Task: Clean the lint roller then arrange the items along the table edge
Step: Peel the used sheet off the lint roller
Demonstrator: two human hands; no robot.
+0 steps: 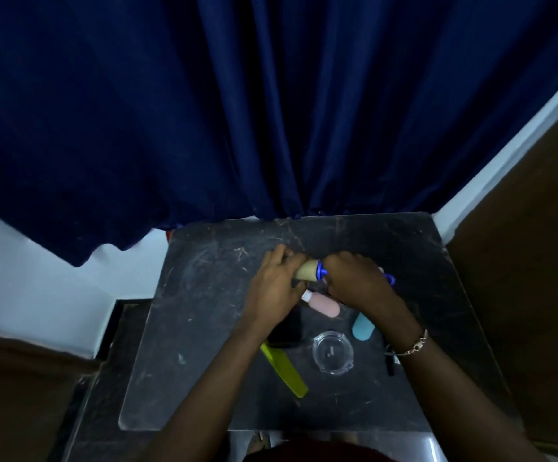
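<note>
The lint roller (308, 271) has a beige roll and a blue frame, and it is held above the far middle of the dark table (204, 328). My left hand (276, 288) grips the roll's left end. My right hand (354, 278) closes over the blue handle, whose loop end sticks out to the right. Below the hands lie a pink oblong item (324, 306) with a white tip, a light blue oblong item (363, 329), a clear round dish (331, 352) and a yellow-green flat stick (286, 373).
A black object (287, 331) lies partly under my left forearm. A thin black pen-like item (390, 363) lies by my right wrist, which wears a bracelet. A dark blue curtain (271, 111) hangs just behind the table's far edge. A brown panel (521, 278) stands to the right.
</note>
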